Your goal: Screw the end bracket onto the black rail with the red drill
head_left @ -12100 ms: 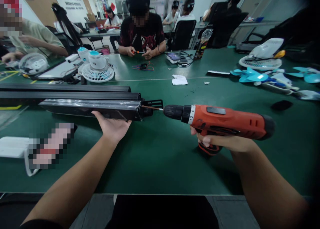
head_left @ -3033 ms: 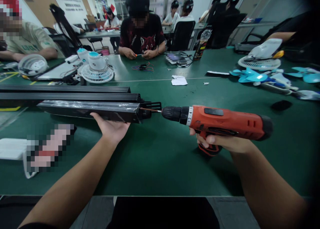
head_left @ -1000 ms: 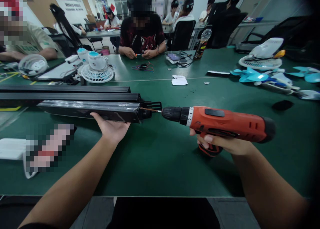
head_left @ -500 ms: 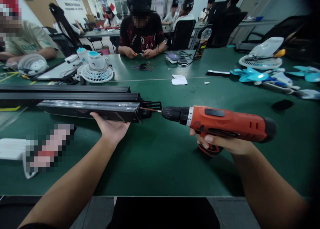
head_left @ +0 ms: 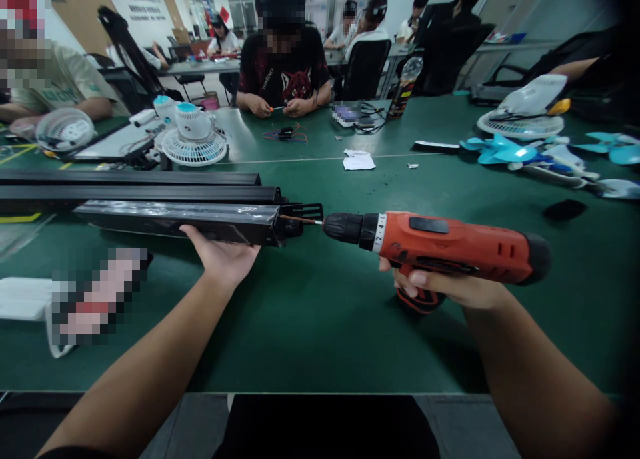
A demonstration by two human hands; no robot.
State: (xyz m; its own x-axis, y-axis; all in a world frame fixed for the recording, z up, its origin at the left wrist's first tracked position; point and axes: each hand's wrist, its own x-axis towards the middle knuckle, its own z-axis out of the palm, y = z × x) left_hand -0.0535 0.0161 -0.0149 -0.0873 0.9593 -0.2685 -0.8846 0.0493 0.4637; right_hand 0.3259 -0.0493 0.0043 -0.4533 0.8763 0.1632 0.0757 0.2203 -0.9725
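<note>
My right hand (head_left: 440, 287) is wrapped round the grip of a red and black cordless drill (head_left: 450, 242), which points left. From its black chuck a long thin bit (head_left: 303, 219) reaches to the end of a long black bar (head_left: 180, 220) covered in clear film. Exactly where the tip sits is hidden. My left hand (head_left: 227, 255) holds that bar near its right end, thumb on the near side and the other fingers out of sight beneath. A slotted black bracket (head_left: 310, 210) and a round black fitting (head_left: 293, 228) stick out from the bar's end.
Two more black bars (head_left: 125, 193) lie just behind. A phone-like object (head_left: 107, 292) and a white item (head_left: 27, 297) are at the left. White fans (head_left: 194, 135), blue fan blades (head_left: 500, 151), paper (head_left: 359, 160) and a bottle (head_left: 406, 89) stand farther back. A person (head_left: 285, 59) works opposite.
My hands, the drill and the bar look almost unmoved. At the far right, another person's arm has come into view behind the fan parts.
</note>
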